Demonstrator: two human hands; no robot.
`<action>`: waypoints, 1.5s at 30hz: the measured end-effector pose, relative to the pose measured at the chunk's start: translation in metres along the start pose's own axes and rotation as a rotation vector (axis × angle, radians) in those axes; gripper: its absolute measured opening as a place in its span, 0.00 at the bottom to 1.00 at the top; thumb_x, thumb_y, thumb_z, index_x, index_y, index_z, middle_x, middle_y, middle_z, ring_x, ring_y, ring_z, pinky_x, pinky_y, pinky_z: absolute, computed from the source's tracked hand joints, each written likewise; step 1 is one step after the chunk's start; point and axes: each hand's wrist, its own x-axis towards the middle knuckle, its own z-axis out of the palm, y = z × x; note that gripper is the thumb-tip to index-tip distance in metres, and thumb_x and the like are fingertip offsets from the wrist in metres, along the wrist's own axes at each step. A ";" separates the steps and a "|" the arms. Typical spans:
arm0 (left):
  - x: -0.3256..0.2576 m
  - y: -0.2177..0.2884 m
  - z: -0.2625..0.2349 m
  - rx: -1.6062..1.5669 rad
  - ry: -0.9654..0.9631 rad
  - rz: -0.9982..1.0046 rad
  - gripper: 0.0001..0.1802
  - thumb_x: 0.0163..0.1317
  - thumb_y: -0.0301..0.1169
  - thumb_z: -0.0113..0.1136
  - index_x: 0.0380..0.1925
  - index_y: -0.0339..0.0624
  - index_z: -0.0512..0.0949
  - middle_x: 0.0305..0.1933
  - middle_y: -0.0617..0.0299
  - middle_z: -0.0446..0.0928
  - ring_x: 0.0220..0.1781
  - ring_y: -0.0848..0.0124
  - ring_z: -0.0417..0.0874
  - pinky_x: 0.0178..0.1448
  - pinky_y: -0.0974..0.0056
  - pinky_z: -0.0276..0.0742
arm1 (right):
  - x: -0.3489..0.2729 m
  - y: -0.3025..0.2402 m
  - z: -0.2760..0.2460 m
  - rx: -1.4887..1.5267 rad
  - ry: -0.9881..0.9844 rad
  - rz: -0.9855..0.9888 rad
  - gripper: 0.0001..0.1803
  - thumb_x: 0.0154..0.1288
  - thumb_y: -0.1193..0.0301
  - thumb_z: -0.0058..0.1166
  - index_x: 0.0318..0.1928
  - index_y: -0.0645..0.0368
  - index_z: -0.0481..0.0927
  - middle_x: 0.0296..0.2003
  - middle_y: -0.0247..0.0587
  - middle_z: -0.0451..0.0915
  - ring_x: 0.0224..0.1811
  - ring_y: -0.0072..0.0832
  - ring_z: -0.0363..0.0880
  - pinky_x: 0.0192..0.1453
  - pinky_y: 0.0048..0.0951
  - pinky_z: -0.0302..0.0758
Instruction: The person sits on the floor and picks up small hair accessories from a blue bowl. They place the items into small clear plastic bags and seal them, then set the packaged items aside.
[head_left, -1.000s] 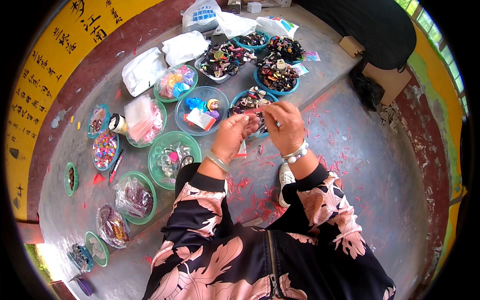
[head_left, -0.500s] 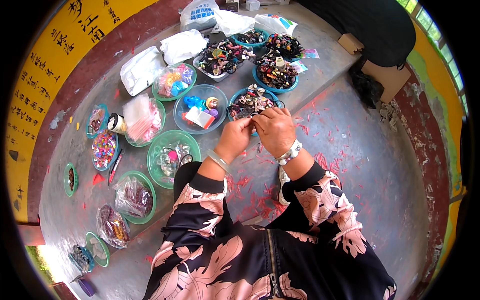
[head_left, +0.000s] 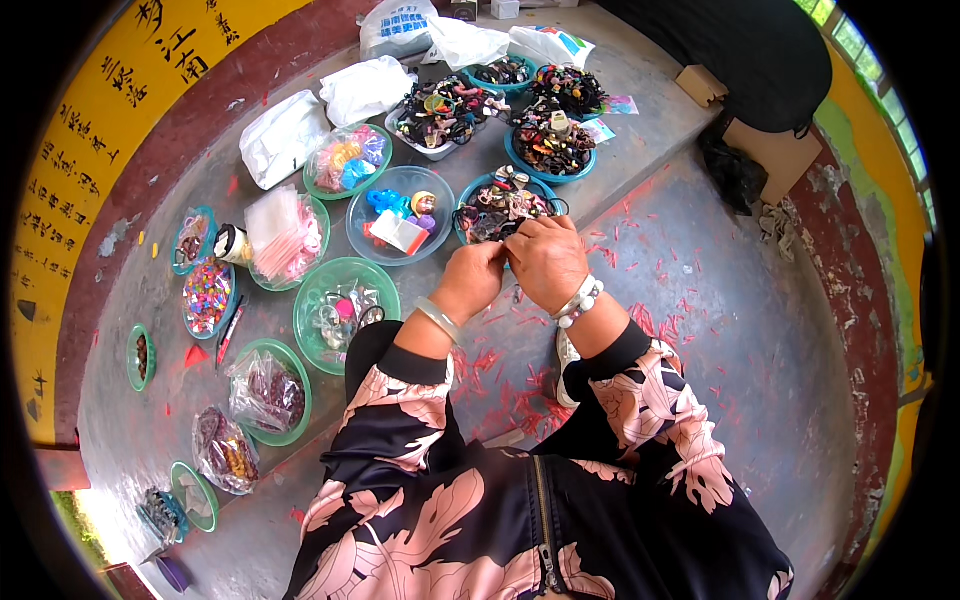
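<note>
My left hand [head_left: 470, 282] and my right hand [head_left: 546, 262] meet at the fingertips, at the near rim of a blue bowl [head_left: 461, 226]. Both are closed in a pinch. Whatever they hold is hidden behind the fingers or too small to make out. Inside the bowl lies a tangle of dark elastic hair ties [head_left: 500, 205] with pink and pale ornaments. A pale bangle [head_left: 438, 318] circles my left wrist, and a white beaded bracelet [head_left: 580, 302] is on my right.
Left of my hands stand a clear bowl [head_left: 352, 245] with blue and purple pieces and a green bowl [head_left: 305, 340] of small packets. More hair ties fill a blue bowl [head_left: 590, 172] farther back. White bags [head_left: 285, 140] stand behind. Red scraps [head_left: 490, 375] litter the lower floor.
My left hand has dropped slightly toward me, and the right fingers have shifted a little left. Both hands remain pinched together beside the bowl.
</note>
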 end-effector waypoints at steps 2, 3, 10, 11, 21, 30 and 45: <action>0.000 -0.005 0.002 -0.010 0.000 -0.001 0.08 0.55 0.25 0.51 0.34 0.36 0.77 0.28 0.44 0.75 0.31 0.51 0.78 0.34 0.61 0.72 | -0.001 0.001 0.002 0.007 -0.007 0.013 0.03 0.40 0.72 0.55 0.20 0.53 0.75 0.22 0.32 0.73 0.31 0.31 0.73 0.38 0.32 0.66; 0.001 -0.007 0.003 -0.018 -0.004 -0.004 0.08 0.55 0.25 0.51 0.34 0.37 0.77 0.28 0.44 0.75 0.31 0.51 0.78 0.34 0.61 0.72 | -0.001 0.001 0.001 0.007 -0.003 0.017 0.03 0.40 0.72 0.54 0.20 0.54 0.75 0.22 0.33 0.73 0.31 0.32 0.73 0.38 0.32 0.66; 0.001 0.000 0.003 0.022 -0.026 -0.014 0.08 0.55 0.25 0.49 0.32 0.37 0.77 0.30 0.44 0.75 0.32 0.49 0.77 0.35 0.59 0.72 | -0.002 0.002 -0.003 0.018 -0.124 0.064 0.04 0.41 0.70 0.56 0.21 0.55 0.76 0.26 0.35 0.76 0.35 0.33 0.75 0.44 0.35 0.66; 0.000 0.000 0.003 0.032 -0.044 -0.007 0.08 0.55 0.25 0.49 0.32 0.37 0.77 0.30 0.44 0.75 0.33 0.49 0.77 0.35 0.58 0.72 | -0.002 0.002 -0.002 0.027 -0.134 0.058 0.04 0.41 0.70 0.56 0.21 0.55 0.76 0.26 0.35 0.76 0.36 0.33 0.75 0.45 0.36 0.66; -0.002 -0.005 0.004 0.120 -0.123 0.016 0.08 0.55 0.24 0.49 0.31 0.37 0.77 0.31 0.44 0.75 0.35 0.47 0.76 0.37 0.56 0.72 | -0.003 0.003 0.001 0.013 -0.223 0.062 0.04 0.42 0.69 0.55 0.21 0.55 0.77 0.27 0.36 0.76 0.36 0.34 0.75 0.45 0.36 0.65; -0.001 -0.006 0.006 0.009 -0.078 -0.021 0.09 0.56 0.25 0.49 0.33 0.37 0.77 0.31 0.44 0.76 0.34 0.49 0.77 0.37 0.59 0.72 | -0.004 0.006 -0.001 0.074 -0.151 0.082 0.03 0.42 0.70 0.54 0.20 0.55 0.77 0.25 0.36 0.76 0.34 0.35 0.75 0.42 0.36 0.67; -0.001 -0.003 0.005 0.099 -0.102 0.025 0.08 0.55 0.25 0.49 0.32 0.38 0.77 0.31 0.44 0.75 0.35 0.49 0.77 0.37 0.57 0.72 | -0.004 0.003 0.000 0.014 -0.146 0.060 0.03 0.41 0.70 0.53 0.20 0.54 0.77 0.25 0.35 0.76 0.35 0.33 0.75 0.43 0.36 0.67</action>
